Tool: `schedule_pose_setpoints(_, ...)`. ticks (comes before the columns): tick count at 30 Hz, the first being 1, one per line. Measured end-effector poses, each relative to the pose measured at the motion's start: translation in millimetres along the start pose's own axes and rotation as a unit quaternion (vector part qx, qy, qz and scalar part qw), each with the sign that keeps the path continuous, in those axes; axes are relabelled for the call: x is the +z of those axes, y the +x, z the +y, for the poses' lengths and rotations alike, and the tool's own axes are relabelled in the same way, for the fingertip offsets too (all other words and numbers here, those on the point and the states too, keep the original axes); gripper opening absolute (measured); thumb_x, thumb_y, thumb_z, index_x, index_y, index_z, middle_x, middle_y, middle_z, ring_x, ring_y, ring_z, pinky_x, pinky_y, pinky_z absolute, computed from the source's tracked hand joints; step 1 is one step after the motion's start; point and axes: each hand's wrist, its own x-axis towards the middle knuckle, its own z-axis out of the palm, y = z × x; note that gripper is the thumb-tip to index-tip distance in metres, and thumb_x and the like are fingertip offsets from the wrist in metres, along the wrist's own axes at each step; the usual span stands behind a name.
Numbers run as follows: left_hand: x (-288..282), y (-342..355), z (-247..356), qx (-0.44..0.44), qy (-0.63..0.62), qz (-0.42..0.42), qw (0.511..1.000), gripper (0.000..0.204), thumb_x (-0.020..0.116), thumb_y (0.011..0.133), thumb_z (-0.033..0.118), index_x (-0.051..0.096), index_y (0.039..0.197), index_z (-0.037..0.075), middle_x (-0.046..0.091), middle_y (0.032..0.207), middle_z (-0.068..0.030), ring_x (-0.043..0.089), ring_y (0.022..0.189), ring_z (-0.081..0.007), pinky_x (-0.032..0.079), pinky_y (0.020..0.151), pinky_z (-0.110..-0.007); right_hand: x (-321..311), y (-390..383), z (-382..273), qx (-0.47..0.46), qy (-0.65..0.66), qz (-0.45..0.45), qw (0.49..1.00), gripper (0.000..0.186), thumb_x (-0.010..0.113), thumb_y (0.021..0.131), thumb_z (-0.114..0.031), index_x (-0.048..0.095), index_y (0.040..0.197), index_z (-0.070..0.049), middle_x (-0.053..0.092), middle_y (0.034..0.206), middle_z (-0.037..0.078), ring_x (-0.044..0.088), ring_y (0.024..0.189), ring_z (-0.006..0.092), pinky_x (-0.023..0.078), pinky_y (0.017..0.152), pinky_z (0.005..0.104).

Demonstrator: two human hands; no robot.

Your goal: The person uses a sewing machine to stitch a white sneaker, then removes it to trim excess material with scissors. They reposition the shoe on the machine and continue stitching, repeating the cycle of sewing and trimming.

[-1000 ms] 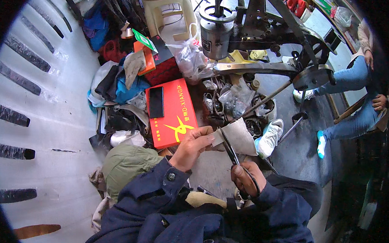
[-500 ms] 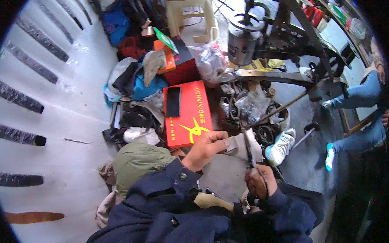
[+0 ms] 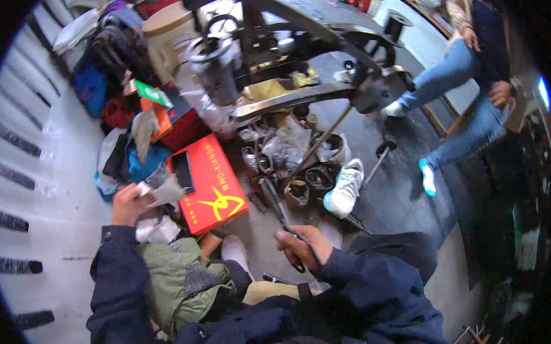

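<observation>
My right hand [image 3: 301, 245] is closed around the handles of a pair of dark scissors [image 3: 276, 201], whose blades point up and away from me. Off to the left, my left hand [image 3: 128, 205] pinches a thin, pale grey piece of sheet material [image 3: 166, 192]; whether it is cloth or leather I cannot tell. That piece hangs beside a red shoe box [image 3: 207, 187] with yellow markings. A black phone [image 3: 183, 169] lies on the box, partly hidden by the pale piece. Crumpled white material [image 3: 158, 229] sits just below my left hand.
A dark metal machine [image 3: 304, 102] with a long arm stands ahead. A white sneaker [image 3: 345, 188] and shoes with plastic bags [image 3: 289, 145] lie on the floor. Green cloth [image 3: 176, 279] covers my left side. At right sits a person in jeans [image 3: 443, 72]. A stool [image 3: 170, 32] stands far left.
My left hand has swung left with the pale piece, away from the scissors. My right hand still holds the scissors, now apart from the material. The view has shifted to the right.
</observation>
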Motion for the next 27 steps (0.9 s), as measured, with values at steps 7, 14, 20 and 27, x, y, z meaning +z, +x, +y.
schedule_pose_setpoints(7, 31.6, -37.9, -97.4, -0.515, -0.464, 0.007, 0.721, 0.015, 0.061, 0.086, 0.017, 0.059, 0.092, 0.004, 0.062, 0.1, -0.0097, 0.068, 0.097, -0.03, 0.056, 0.075, -0.059, -0.8, -2.9, -10.2, -0.015, -0.006, -0.011, 1.0, 0.056, 0.063, 0.095, -0.06, 0.064, 0.083, -0.005, 0.049, 0.06, -0.002, 0.048, 0.053, 0.0089, 0.038, 0.047, 0.0273)
schedule_pose_setpoints(14, 34.5, -71.9, -170.3, -0.378, -0.074, 0.037, 0.922, 0.022, 0.058, 0.087, 0.02, 0.06, 0.078, -0.001, 0.061, 0.07, -0.0106, 0.058, 0.064, -0.0255, 0.047, 0.064, -0.045, -1.1, 2.5, -7.2, -0.004, -0.055, -0.019, 0.998, 0.057, 0.063, 0.096, -0.058, 0.065, 0.082, -0.003, 0.052, 0.062, 0.0, 0.051, 0.055, 0.0104, 0.041, 0.05, 0.0304)
schedule_pose_setpoints(20, 15.9, -33.7, -73.4, -0.25, -0.128, 0.045, 0.959, 0.015, 0.063, 0.091, 0.013, 0.063, 0.087, -0.002, 0.064, 0.077, -0.0061, 0.056, 0.074, -0.0128, 0.047, 0.068, -0.032, -1.5, 2.6, -2.1, -0.086, -0.116, 0.018, 0.989, 0.043, 0.07, 0.092, -0.044, 0.063, 0.083, -0.003, 0.06, 0.067, 0.007, 0.058, 0.06, 0.0164, 0.046, 0.057, 0.0348)
schedule_pose_setpoints(27, 39.3, -9.8, 193.8, -0.1, -0.442, -0.3, 0.839, 0.028, 0.063, 0.095, 0.017, 0.067, 0.114, -0.002, 0.07, 0.105, -0.0059, 0.064, 0.099, -0.014, 0.05, 0.089, -0.031, -3.6, 9.5, 2.0, -0.163, -0.045, 0.045, 0.985, 0.032, 0.078, 0.088, -0.024, 0.06, 0.103, -0.002, 0.067, 0.088, 0.009, 0.064, 0.079, 0.0164, 0.052, 0.07, 0.0322)
